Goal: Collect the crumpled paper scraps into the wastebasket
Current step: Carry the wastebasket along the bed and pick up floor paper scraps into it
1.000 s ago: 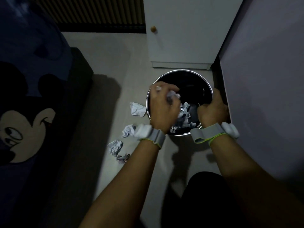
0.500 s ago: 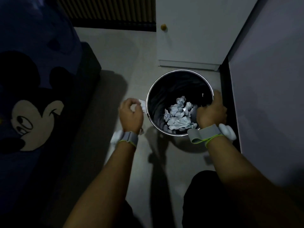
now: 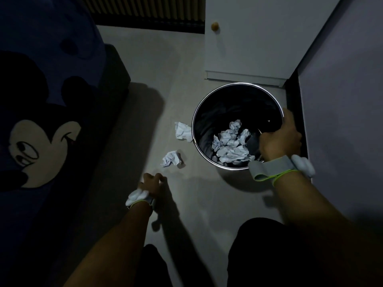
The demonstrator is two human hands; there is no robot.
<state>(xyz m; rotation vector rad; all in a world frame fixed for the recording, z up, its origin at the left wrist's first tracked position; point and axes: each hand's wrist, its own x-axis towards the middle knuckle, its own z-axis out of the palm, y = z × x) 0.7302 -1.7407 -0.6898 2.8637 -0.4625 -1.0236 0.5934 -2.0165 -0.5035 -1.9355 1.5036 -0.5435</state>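
Dim room, floor view, left to right.

Your left hand [image 3: 152,183] is low on the floor [image 3: 145,90], fingers curled downward and bunched. You cannot tell whether it pinches a scrap; nothing white shows under it except the wrist strap.

Just ahead of it lies the nearer scrap [image 3: 171,159], loosely balled, long axis running roughly left-right, one flap lifted toward the basket. The farther scrap [image 3: 182,131] rests against the wastebasket [image 3: 207,96] wall, longer along the near-far line, with a point toward your left hand.

The basket stands upright, mouth up, with a heap of binned paper [image 3: 231,145] at its bottom, nearer your side. Your right hand [image 3: 279,139] is clamped over the rim on the right, fingers folded inside.

Risks, as judged:
- Light is poor; you could miss small bits in the shadow beside your left wrist.
- The farther scrap is tucked under the rim's curve; a reach from above may knock the basket or push the scrap round it.
- Loose balls spring open, so a light pinch may drop one short of the mouth.
- Pull with the right hand and the basket tips toward the wall gap.
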